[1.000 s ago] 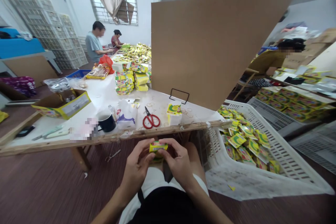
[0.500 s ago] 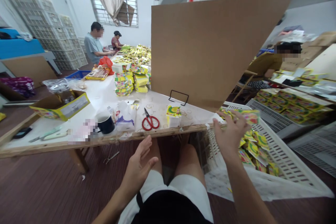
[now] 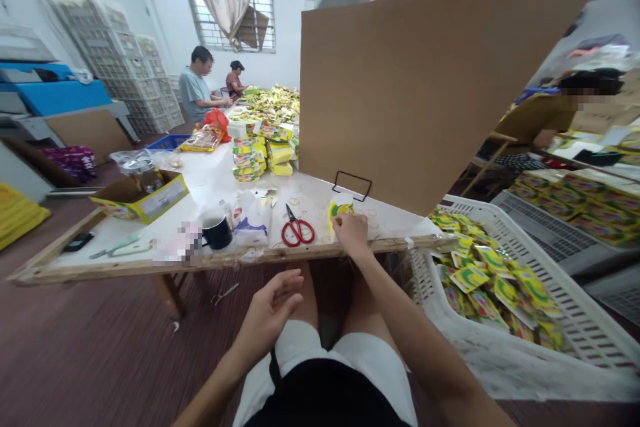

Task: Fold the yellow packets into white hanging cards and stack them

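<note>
My right hand (image 3: 351, 232) rests at the front edge of the white table (image 3: 210, 180), fingers closed round a small stack of yellow-green packets (image 3: 341, 208) that stands there. My left hand (image 3: 273, 303) hovers open above my left knee, palm turned inward, holding nothing. Red-handled scissors (image 3: 297, 230) lie on the table just left of the stack. A white plastic crate (image 3: 505, 347) full of loose yellow-green packets (image 3: 487, 280) sits on the floor to my right.
A big brown cardboard sheet (image 3: 425, 87) stands upright behind the stack. A black mug (image 3: 217, 230), a plastic bag (image 3: 253, 220), an open yellow box (image 3: 140, 193) and bundled packets (image 3: 260, 150) lie on the table. Two people sit at the far end; another sits at right.
A second ago both hands held a small bundle over my lap. My right hand then swung out to the crate and has come back to the stack on the table. My left hand opened.
</note>
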Demonstrator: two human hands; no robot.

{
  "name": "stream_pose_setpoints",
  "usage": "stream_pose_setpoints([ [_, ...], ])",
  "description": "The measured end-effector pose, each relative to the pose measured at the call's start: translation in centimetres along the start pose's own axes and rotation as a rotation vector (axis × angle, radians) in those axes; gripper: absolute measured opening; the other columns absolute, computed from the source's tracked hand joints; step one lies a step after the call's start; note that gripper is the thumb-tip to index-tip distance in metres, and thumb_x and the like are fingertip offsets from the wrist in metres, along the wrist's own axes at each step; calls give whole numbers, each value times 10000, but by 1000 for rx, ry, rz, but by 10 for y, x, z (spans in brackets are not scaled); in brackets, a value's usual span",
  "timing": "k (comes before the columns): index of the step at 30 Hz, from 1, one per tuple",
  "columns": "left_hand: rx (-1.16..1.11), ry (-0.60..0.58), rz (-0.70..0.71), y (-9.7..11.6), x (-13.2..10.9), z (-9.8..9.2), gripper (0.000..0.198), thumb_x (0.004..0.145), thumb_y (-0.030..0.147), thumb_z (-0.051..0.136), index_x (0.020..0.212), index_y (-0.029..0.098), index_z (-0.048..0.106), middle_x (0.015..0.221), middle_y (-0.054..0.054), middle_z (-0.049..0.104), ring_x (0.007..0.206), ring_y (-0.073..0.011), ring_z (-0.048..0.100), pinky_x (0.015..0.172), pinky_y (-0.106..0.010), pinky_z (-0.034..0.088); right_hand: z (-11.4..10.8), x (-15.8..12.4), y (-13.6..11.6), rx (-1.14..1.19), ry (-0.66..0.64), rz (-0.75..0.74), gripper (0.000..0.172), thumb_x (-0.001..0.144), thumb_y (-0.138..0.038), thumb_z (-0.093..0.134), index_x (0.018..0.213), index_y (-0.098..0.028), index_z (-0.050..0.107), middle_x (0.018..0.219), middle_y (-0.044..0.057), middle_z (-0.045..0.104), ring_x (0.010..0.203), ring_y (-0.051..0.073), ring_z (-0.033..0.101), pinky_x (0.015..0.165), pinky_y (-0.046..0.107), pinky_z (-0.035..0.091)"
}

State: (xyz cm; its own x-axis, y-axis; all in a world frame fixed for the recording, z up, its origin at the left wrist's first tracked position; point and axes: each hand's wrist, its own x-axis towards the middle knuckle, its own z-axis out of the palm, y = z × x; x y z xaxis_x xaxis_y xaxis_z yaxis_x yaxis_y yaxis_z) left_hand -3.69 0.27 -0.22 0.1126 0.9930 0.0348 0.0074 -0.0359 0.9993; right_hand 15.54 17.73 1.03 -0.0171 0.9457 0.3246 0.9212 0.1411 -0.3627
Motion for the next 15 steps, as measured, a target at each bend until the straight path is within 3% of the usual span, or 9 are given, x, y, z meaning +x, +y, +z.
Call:
stream_pose_setpoints([
  [4, -261, -18, -112, -6, 7, 6, 457, 807, 425, 616, 1157, 133, 574, 1079, -169, 683, 1048, -273, 624, 975, -446, 424, -30, -53, -17, 96, 111, -85, 203, 883, -226, 468, 907, -176, 663, 962, 90, 694, 958, 203, 597, 956, 371, 306],
  [6, -500, -25, -185, -8, 10, 10, 524, 809, 491, 586, 1194, 137, 551, 1113, -178, 669, 1039, -276, 630, 961, -443, 433, -41, -94, -34, 321, 249, -259, 177, 889, -221, 475, 900, -194, 650, 975, 72, 692, 955, 199, 603, 942, 379, 346],
  [10, -790, -73, -270, -2, 9, 9, 589, 842, 610, 423, 1159, 143, 591, 1171, -157, 642, 1101, -269, 592, 960, -409, 443, -45, -159, -64, 634, 186, -530, 172, 852, -141, 520, 912, -234, 652, 897, 47, 704, 866, 188, 631, 794, 349, 470],
  [15, -837, -111, -263, 5, 5, 5, 605, 870, 586, 384, 1121, 94, 632, 1124, -172, 662, 1115, -286, 577, 966, -413, 440, -43, -177, -71, 814, 95, -594, 196, 823, -119, 563, 938, -236, 668, 885, 41, 706, 852, 179, 635, 780, 329, 508],
])
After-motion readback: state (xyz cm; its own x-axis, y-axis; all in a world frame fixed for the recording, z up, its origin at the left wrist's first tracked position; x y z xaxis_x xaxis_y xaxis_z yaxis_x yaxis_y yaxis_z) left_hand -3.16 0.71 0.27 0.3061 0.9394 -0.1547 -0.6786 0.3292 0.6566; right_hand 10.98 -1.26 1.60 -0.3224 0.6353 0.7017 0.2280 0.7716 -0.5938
